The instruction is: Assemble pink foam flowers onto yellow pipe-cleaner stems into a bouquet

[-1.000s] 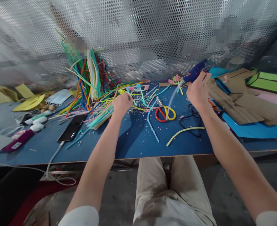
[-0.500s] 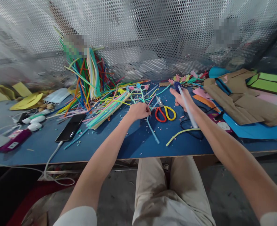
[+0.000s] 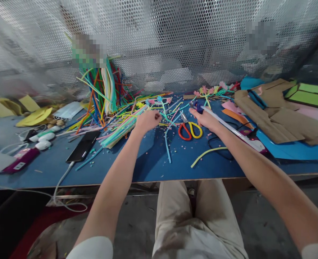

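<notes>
My left hand point(image 3: 147, 121) is closed in a pinch over the middle of the table, on what looks like a thin pipe cleaner; its fingertips partly hide the grip. Beside it, a bent light-blue pipe cleaner point(image 3: 166, 140) hangs toward the table's front. My right hand point(image 3: 206, 118) is wrapped round a dark blue glue gun point(image 3: 198, 106), its nozzle pointing left. A long whitish glue stick point(image 3: 229, 126) runs back from the gun along my right forearm. Between the hands lie scissors point(image 3: 190, 130) with one red and one yellow handle.
A bundle of coloured pipe cleaners point(image 3: 109, 90) stands at the back left, with more strewn below. On the left lie a phone point(image 3: 83, 146) and a purple power strip point(image 3: 22, 160). Pipe-cleaner flowers point(image 3: 204, 90) lie at the back; cardboard point(image 3: 269, 115) is at right.
My left hand has moved left and slightly up, and the light-blue pipe cleaner shifted left. My right hand turned the glue gun, so its glue stick swung from pointing down to lying along my forearm.
</notes>
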{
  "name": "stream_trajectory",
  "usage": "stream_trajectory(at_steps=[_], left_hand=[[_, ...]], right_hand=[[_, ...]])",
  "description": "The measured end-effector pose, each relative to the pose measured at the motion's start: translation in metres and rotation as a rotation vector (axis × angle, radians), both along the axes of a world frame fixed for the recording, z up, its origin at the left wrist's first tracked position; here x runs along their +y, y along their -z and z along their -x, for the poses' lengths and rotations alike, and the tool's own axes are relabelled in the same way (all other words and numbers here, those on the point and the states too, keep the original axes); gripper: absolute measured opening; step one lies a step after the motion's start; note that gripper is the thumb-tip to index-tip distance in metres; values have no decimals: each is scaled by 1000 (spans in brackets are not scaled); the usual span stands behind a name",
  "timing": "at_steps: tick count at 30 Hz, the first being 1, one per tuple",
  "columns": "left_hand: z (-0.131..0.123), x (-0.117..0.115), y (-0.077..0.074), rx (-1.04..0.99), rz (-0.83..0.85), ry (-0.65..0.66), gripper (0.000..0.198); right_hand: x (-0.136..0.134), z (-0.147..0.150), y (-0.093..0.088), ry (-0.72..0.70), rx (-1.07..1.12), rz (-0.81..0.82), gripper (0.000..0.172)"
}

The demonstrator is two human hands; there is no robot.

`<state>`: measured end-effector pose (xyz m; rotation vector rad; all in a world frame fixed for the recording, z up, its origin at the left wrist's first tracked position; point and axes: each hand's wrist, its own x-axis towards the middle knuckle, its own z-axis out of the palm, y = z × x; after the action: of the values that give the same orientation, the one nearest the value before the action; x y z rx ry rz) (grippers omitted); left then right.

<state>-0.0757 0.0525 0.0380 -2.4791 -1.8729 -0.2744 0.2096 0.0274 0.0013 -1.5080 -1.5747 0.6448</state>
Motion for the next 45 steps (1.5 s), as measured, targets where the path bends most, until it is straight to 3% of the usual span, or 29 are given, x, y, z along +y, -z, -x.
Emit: stream_trajectory(at_steps=[4, 10, 12, 17, 25, 29, 35, 42, 45], left_hand=[[7, 2, -2, 2, -125, -150, 38], [17, 18, 10, 114, 30, -254, 32], [19, 20, 10, 92, 0, -289, 35], [22, 16, -3, -4, -146, -384, 44], [21, -2, -27, -51, -243, -484, 46], [12, -8, -28, -113, -296, -369, 45], [-32, -31, -17, -136, -218, -50, 40], [-65, -57, -9, -195, -95, 157, 37], [-67, -61, -11, -367, -2, 290, 32]], right_hand=[[-2, 1, -2, 42, -38, -44, 56], [-6, 0, -8, 15, -84, -79, 54], [-7, 0, -8, 24, -95, -75, 55], [-7, 1, -8, 37, -84, -86, 55], [-7, 3, -8, 58, 45, -99, 52], [-6, 6, -9, 61, 255, -82, 52], [-2, 12, -15, -18, 549, -133, 48], [-11, 14, -31, -44, 493, -227, 36], [-12, 14, -34, 18, 471, -217, 30]])
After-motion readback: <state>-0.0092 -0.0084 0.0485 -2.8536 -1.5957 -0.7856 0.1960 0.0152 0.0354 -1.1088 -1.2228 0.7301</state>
